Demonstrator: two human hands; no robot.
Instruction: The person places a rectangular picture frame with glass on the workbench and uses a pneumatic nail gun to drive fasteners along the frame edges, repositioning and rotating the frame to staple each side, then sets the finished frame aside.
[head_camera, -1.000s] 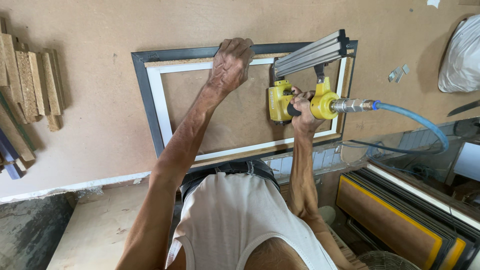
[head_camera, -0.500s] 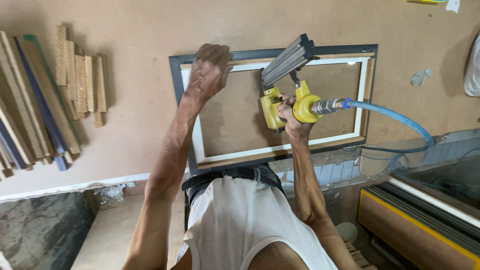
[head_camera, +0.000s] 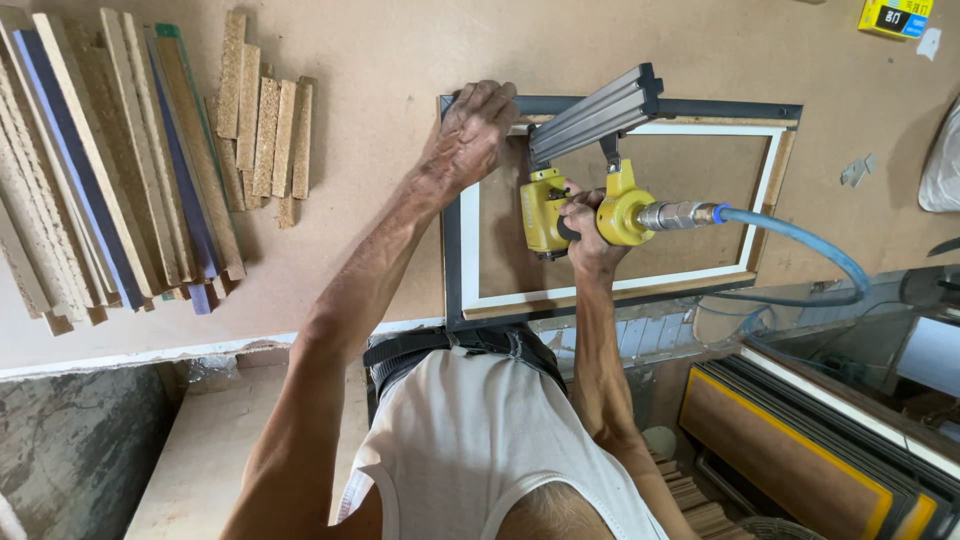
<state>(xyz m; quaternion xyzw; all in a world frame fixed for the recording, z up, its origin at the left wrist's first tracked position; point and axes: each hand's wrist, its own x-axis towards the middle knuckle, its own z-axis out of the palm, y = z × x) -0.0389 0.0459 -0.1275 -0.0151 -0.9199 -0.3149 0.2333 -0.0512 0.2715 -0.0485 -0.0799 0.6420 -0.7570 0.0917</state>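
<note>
A person is leaning over a brown tabletop (head_camera: 380, 70), working on a rectangular picture frame (head_camera: 453, 260) with dark outer edges and a white inner border. The left hand (head_camera: 475, 130) is pressing flat on the frame's upper left corner, its grip spread, fingers reaching over the dark top rail. Just to the right of that hand and a little below it, the right hand (head_camera: 588, 232) is wrapping its grip tightly around the handle of a yellow pneumatic nail gun (head_camera: 560, 205), whose nose is pointing at the frame's backing board (head_camera: 690, 175) near the left rail. The gun's long grey magazine (head_camera: 595, 110) is slanting up and to the right, crossing the frame's top edge. A blue air hose (head_camera: 800, 245) is running from the metal fitting behind the right hand, curving rightward over the frame's lower right corner and dropping past the tabletop's near edge. Far to the left of both hands, well apart from the frame, a stack of wood strips (head_camera: 110, 170) is lying on the tabletop, with bare board showing between it and the frame's left edge. More bare board is showing above the top rail. A small yellow box (head_camera: 893, 17) is sitting far up and to the right, beyond the frame's corner.
</note>
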